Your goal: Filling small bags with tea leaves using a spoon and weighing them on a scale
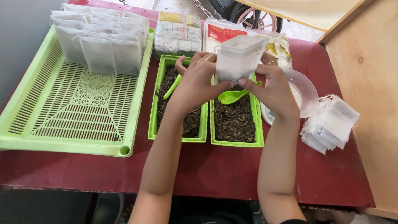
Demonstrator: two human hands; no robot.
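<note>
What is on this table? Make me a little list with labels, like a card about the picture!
Left hand: holds one side of the white pouch
Right hand: holds the other side, pouch mouth open
Under the hands: two small green trays of dark dried leaves
Scoops: green scoop in the right tray, green spoon in the left
Left side: big green slotted tray with filled white pouches
Right side: stack of empty pouches, clear plastic dish
Table: dark red

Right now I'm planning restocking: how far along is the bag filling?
Done: filled bags lined up in the green tray. In hand: left hand and right hand hold one white bag open over the tea bins. Left: a stack of empty bags.
</note>
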